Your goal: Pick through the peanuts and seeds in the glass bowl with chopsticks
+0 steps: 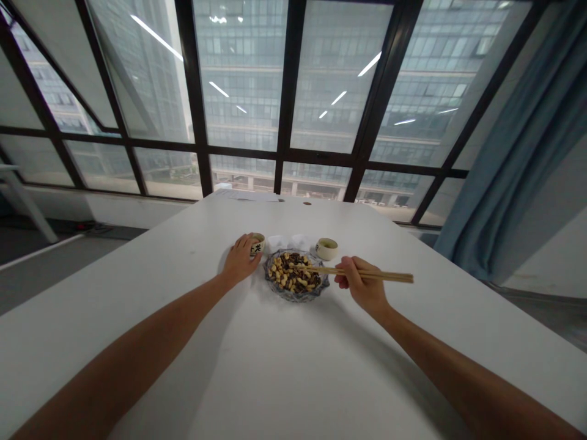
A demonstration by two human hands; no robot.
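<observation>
Between my hands stands a clear scalloped glass dish [296, 298] full of pale nuts and dark seeds [293, 273]. My right hand [363, 281] grips a pair of wooden chopsticks [389, 277], held nearly level with their tips over the nuts near the dish's middle. I cannot make out whether the tips pinch a nut. Left of the dish, my left hand [242, 258] is wrapped round a small cream cup [257, 245] with dark lettering. A second small cream cup [327, 249] stands behind the dish on the right, apart from both hands.
Two small white dishes [300, 241] sit just behind the glass dish, between the cups. Papers [250, 196] lie at the far end of the white table [257, 379]. Beyond are dark-framed windows, with a blue curtain [509, 165] at the right.
</observation>
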